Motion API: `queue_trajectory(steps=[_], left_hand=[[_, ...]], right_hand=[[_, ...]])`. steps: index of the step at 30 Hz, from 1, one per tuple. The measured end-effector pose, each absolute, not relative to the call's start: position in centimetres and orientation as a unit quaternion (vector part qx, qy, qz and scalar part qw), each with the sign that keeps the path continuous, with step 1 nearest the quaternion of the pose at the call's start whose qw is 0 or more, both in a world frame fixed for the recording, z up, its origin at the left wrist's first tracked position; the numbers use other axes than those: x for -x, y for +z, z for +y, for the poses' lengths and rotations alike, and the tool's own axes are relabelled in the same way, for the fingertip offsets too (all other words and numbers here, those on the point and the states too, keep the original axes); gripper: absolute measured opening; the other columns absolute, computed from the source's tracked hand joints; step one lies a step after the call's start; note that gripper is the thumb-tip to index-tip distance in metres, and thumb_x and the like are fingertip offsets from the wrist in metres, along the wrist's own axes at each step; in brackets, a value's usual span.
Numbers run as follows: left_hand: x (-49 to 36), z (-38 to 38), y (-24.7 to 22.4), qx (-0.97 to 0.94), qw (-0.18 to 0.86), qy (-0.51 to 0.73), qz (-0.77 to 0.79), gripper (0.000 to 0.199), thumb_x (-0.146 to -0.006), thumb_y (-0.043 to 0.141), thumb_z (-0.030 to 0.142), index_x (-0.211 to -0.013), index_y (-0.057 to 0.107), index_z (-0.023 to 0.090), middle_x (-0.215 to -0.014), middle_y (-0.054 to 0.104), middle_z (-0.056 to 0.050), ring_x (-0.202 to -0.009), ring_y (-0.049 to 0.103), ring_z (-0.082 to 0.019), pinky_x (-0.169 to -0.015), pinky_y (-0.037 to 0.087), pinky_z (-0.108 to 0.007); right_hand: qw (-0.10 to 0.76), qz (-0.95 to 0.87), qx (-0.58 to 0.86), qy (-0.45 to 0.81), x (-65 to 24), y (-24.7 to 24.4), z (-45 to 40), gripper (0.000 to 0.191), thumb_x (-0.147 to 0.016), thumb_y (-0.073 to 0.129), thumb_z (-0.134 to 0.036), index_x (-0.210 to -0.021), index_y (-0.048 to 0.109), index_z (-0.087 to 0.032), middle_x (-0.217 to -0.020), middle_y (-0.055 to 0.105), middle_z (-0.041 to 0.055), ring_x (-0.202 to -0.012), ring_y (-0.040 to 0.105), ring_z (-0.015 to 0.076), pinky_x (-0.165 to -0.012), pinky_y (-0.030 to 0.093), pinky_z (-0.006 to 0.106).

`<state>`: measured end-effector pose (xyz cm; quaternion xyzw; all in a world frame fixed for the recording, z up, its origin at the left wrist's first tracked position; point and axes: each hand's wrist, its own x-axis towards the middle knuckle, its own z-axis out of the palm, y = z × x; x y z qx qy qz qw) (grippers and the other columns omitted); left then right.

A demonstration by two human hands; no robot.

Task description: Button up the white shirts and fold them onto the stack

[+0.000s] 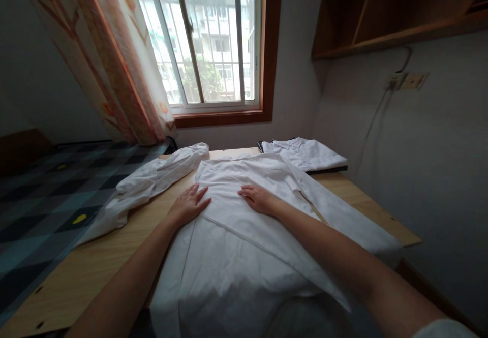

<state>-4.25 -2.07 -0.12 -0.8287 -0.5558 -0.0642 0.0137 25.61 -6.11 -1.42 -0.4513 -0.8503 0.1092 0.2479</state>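
Observation:
A large white garment (236,246) is spread over the wooden board and hangs down over its near edge. On the garment's left edge rests my left hand (188,205), palm down with its fingers apart. My right hand (257,198) lies on the middle of the cloth, fingers stretched out to the left, holding nothing. One long flap of the cloth reaches out to the right under and beyond my right forearm. A second white garment (152,175), crumpled and long, lies along the board's left side.
Folded white clothing (305,154) sits at the board's back right. The wooden board (95,256) adjoins a checked bed (41,195) on the left. Behind are a window (213,48) and a curtain (118,63); a shelf (400,12) hangs upper right.

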Motion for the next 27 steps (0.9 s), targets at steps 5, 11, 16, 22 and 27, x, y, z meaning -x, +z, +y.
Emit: queue_trajectory(steps=[5,11,16,22,27], left_hand=[[4.3,-1.7,-0.2,0.827,0.019,-0.063,-0.558,0.072,-0.092,0.032,0.064,-0.148,0.047,0.02,-0.158,0.036,-0.012,-0.147,0.03,-0.031,-0.12,0.023,-0.044],[4.0,-1.8,0.2,0.823,0.014,-0.039,-0.566,0.073,-0.092,0.032,0.063,-0.149,0.045,0.021,-0.159,0.034,-0.011,-0.148,0.027,-0.029,-0.12,0.021,-0.042],[4.1,-1.7,0.0,0.818,0.031,-0.065,-0.571,0.068,-0.091,0.035,0.061,-0.146,0.05,0.023,-0.156,0.04,-0.01,-0.146,0.033,-0.03,-0.118,0.025,-0.044],[4.3,-1.6,-0.4,0.82,0.051,-0.092,-0.563,0.065,-0.091,0.035,0.057,-0.139,0.057,0.02,-0.15,0.049,-0.009,-0.143,0.038,-0.028,-0.118,0.028,-0.041],[4.4,-1.8,-0.3,0.822,0.051,-0.085,-0.56,0.067,-0.092,0.031,0.057,-0.14,0.057,0.018,-0.15,0.05,-0.01,-0.143,0.038,-0.027,-0.118,0.027,-0.04]], right_hand=[[0.234,-0.846,0.475,0.064,-34.3,-1.3,-11.3,0.037,-0.091,0.051,-0.015,-0.125,0.065,-0.018,-0.131,0.063,0.0114,-0.123,0.057,0.0214,-0.107,0.043,0.039],[0.178,-0.704,0.683,-0.078,-40.3,-1.1,-18.3,0.054,-0.09,0.057,-0.029,-0.14,0.048,-0.011,-0.127,0.06,0.0187,-0.119,0.055,0.0298,-0.099,0.044,0.042],[0.121,-0.662,0.739,-0.041,-43.5,-0.9,-22.3,0.03,-0.09,0.058,-0.035,-0.111,0.062,-0.015,-0.107,0.066,0.014,-0.097,0.063,0.0259,-0.083,0.046,0.033],[0.051,-0.653,0.754,-0.054,-43.4,0.0,-24.4,0.014,-0.087,0.055,-0.02,-0.091,0.068,-0.017,-0.092,0.067,0.0112,-0.089,0.064,0.0245,-0.071,0.041,0.03],[-0.008,-0.618,0.782,-0.082,-42.5,0.3,-26.0,0.017,-0.088,0.05,-0.014,-0.085,0.067,-0.017,-0.089,0.068,0.012,-0.088,0.064,0.025,-0.065,0.038,0.031]])
